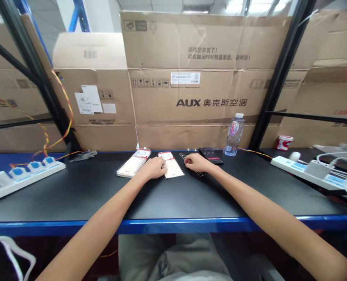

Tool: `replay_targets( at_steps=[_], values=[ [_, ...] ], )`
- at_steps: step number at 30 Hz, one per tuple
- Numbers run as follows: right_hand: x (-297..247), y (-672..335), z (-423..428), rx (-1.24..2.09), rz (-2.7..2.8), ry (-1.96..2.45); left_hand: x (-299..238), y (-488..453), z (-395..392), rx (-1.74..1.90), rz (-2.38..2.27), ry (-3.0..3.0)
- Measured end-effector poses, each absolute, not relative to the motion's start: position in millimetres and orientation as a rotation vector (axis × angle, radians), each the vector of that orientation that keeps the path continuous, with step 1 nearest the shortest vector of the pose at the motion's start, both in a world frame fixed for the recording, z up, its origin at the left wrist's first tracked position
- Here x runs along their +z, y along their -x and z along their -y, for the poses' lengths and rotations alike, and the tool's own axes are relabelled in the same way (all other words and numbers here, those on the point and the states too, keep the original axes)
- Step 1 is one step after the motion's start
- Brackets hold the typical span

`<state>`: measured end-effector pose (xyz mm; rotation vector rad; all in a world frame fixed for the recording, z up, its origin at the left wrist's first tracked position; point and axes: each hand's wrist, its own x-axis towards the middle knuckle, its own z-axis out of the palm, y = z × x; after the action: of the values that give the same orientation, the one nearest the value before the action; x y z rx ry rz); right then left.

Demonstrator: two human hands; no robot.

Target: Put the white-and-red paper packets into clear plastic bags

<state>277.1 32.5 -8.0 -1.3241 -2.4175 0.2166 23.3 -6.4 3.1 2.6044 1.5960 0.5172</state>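
Note:
Both my arms reach forward over a black tabletop [88, 195]. My left hand [154, 168] is curled, its fingertips pressing the left edge of a flat white packet with a red top [171, 166]. My right hand [197, 162] is also curled, resting just right of that packet on a dark flat strip [201, 173] that I cannot make out. A stack of similar white packets [134, 164] lies left of my left hand. A black phone with a lit screen [210, 155] lies behind my right hand.
A clear water bottle [234, 134] stands at the back. White power strips lie at the left [18, 175] and right [308, 169]. A red-and-white cup [284, 143] sits far right. Cardboard boxes [202, 89] wall the back behind black shelf posts [274, 82].

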Motion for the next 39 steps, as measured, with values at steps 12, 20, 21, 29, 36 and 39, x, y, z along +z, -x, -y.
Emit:
replay_targets(
  at_steps=[12, 20, 21, 29, 36, 39],
  values=[
    [-7.1, -284.2, -41.9, 0.131, 2.374, 1.342, -9.9, -12.2, -6.5, 0.594, -1.52, -2.655],
    [0.2, -287.8, -38.7, 0.26, 2.433, 1.255, -10.3, -12.2, -8.1, 0.608, -1.471, -2.651],
    [0.0, -288.1, -39.2, 0.264, 2.438, 1.248, -10.1, -12.1, -8.2, 0.607, -1.466, -2.653],
    [-4.0, -289.3, -41.3, 0.218, 2.408, 1.223, -8.1, -11.7, -7.4, 0.642, -1.419, -2.641],
    [-4.8, -287.2, -39.3, 0.188, 2.425, 1.188, -7.2, -13.4, -2.2, 0.583, -1.414, -2.574],
    [-5.9, -285.9, -38.7, 0.191, 2.444, 1.158, -4.8, -15.1, 2.8, 0.496, -1.427, -2.524]
  ],
)
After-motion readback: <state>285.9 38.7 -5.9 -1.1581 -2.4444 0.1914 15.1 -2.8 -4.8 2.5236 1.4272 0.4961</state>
